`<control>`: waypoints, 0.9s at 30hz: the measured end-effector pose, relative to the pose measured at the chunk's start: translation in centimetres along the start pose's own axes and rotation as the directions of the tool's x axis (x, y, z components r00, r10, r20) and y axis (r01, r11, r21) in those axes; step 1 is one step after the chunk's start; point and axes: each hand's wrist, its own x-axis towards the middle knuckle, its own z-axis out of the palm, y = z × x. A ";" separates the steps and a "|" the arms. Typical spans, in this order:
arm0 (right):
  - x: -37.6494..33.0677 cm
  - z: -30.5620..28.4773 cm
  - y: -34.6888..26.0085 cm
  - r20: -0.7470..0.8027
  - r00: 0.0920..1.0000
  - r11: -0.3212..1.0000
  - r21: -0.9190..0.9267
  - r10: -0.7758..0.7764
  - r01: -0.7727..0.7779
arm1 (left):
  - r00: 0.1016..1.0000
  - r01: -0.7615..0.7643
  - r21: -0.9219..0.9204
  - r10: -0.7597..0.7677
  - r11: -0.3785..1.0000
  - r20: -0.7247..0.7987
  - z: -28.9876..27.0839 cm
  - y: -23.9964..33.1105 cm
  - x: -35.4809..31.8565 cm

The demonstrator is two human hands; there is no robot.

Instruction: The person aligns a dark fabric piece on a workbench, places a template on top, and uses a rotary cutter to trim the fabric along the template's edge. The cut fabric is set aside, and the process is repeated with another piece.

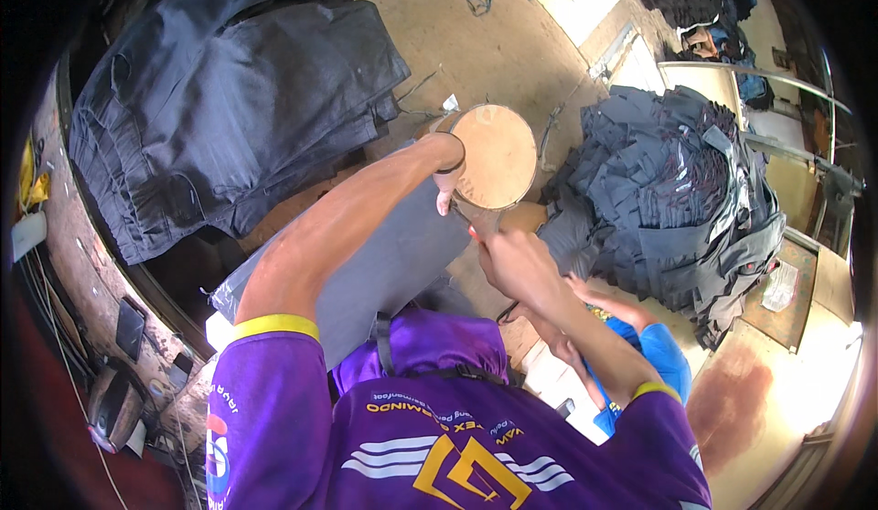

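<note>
Head view: round tan disc close to frame centre, face toward me. Left hand is nearer, at the disc's eight o'clock, thumb pointing down; its other fingers are hidden, so I cannot tell whether it grips. Right hand sits at six o'clock of the disc, closed around a small red-tipped item, kind unclear to me. From the right hand, the disc lies toward twelve; from the left, toward two. Face looks round, no long axis I can call. Grey sheet at seven.
</note>
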 end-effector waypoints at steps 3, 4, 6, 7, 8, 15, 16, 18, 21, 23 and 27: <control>0.1 0.1 -0.8 0.306 0.923 0.515 0.766 0.232 -0.383 | 1.000 0.019 -0.036 -0.020 0.999 -0.012 0.1 -0.3 0.1; -0.4 0.5 -1.1 0.383 0.890 0.220 0.872 0.247 -0.436 | 1.000 0.024 -0.072 -0.025 0.997 -0.010 0.2 -0.3 0.2; -1.0 1.0 -1.0 0.463 0.865 -0.127 0.886 0.194 -0.446 | 1.000 0.017 -0.079 -0.016 0.997 0.009 0.2 -0.5 0.3; -1.2 1.3 -0.7 0.249 0.942 0.337 0.887 0.227 -0.316 | 1.000 -0.007 -0.036 0.007 0.999 0.013 -0.1 -0.6 0.4; -1.2 1.5 -0.2 0.051 0.986 0.735 0.661 0.159 -0.153 | 1.000 -0.029 0.006 0.029 1.000 0.009 -0.3 -0.6 0.5; 0.9 2.6 0.4 0.029 0.990 0.825 0.550 0.135 -0.129 | 1.000 0.016 -0.037 -0.016 0.999 0.005 -0.1 -0.9 1.0; 0.9 2.6 0.0 0.148 0.967 0.620 0.745 0.208 -0.247 | 1.000 0.017 -0.047 -0.017 0.999 0.005 0.1 -0.9 1.1; -0.1 2.4 -0.8 0.471 0.841 -0.162 0.882 0.266 -0.443 | 1.000 0.018 -0.066 -0.017 0.998 0.013 0.2 -0.9 1.3; -1.0 1.6 -1.3 0.378 0.891 0.092 0.907 0.250 -0.410 | 0.999 0.010 -0.068 -0.007 0.998 0.038 -0.1 -0.7 1.3; -1.0 0.9 -0.6 0.007 0.994 0.926 0.362 0.112 -0.107 | 0.998 -0.022 -0.056 0.025 0.998 0.052 -0.3 -0.6 1.2; -0.1 1.4 0.1 -0.019 0.998 0.988 0.139 0.067 -0.063 | 1.000 -0.031 -0.026 0.031 0.999 0.003 0.7 -0.7 1.1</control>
